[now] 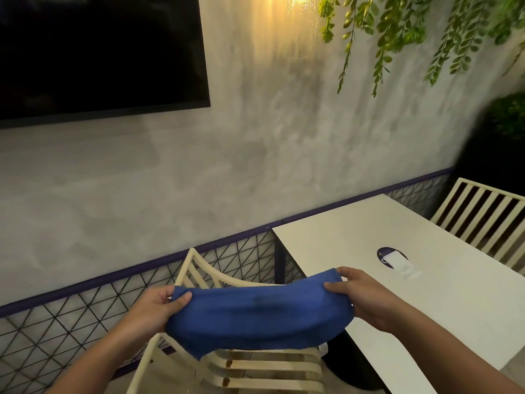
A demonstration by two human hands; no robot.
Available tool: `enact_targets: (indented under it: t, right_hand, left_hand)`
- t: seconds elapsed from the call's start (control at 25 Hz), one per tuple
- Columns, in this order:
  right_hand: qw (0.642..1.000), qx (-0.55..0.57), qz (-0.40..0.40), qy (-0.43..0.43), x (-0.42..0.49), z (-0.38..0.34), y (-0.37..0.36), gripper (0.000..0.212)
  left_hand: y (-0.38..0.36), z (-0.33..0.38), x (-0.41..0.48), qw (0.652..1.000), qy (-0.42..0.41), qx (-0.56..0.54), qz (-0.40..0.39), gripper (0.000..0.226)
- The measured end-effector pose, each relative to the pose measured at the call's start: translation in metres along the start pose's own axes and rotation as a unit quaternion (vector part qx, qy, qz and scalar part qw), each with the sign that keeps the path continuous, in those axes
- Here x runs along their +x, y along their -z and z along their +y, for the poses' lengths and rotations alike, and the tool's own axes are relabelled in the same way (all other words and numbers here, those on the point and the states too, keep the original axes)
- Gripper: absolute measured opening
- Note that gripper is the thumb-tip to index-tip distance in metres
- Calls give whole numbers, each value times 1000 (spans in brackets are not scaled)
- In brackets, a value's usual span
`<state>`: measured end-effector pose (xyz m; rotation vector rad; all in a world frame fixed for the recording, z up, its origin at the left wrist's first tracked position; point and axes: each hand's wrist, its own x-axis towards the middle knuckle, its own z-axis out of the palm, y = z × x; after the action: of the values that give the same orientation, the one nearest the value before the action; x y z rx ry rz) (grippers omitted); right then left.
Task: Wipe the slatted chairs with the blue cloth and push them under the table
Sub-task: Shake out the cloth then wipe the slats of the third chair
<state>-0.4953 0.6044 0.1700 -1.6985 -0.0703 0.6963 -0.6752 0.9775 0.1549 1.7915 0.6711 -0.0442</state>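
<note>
The blue cloth (pixel 255 311) is stretched between my two hands above a cream slatted chair (pixel 255 368). My left hand (pixel 159 305) grips the cloth's left end, thumb on top. My right hand (pixel 360 294) pinches its right end. The chair stands pulled out to the left of the white table (pixel 440 280), its curved backrest (pixel 199 271) toward the wall, and its seat slats show brown stains. A second slatted chair (pixel 483 220) stands at the table's far right side.
A round dark sticker (pixel 393 258) lies on the tabletop. The grey wall behind carries a black screen (pixel 99 52), a wire-mesh panel (pixel 71 322) low down and hanging green foliage (pixel 412 32). The table's dark base (pixel 341 362) sits beside the chair seat.
</note>
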Motion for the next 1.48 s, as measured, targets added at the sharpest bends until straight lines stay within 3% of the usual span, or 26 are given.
enact_targets:
  t: [0.2,0.36,0.44,0.56,0.64,0.76,0.96,1.24,1.36,1.48]
  right_hand:
    - [996,-57,60,-29,1,20,-6,34]
    - [974,-171,147,22,-5,20,-6,46]
    - [979,-155,130,41,-7,16,-4,37]
    - [973,-200,76,82,-12,8,3,14]
    - [965,-236,57,103,-15,2,7,22]
    - [966,-207,55,145,-21,-7,9,31]
    - [923,-314,102,199,-27,-11,5,40]
    - [884,-359,182,236,-28,-15,4,42]
    - [881,-362,195,234,-28,-19,5,38]
    - [873,-378,201,235,-26,-24,7,29]
  left_hand:
    - [-2,-6,-8,998,-2,56,-3,16]
    - [-1,-11,-15,998,-23,40,45,20]
    - [3,-12,-17,998,-32,27,39,41]
    - [6,-7,-23,998,-62,19,17,31]
    - [9,-1,-25,996,-79,9,34,21]
    - [17,2,-24,991,-97,-52,77,15]
    - [31,-2,-21,979,-128,-28,154,9]
    - [38,6,-30,972,-167,49,161,33]
    - [38,13,-37,924,-226,218,221,30]
    - [42,19,-43,869,-303,293,259,24]
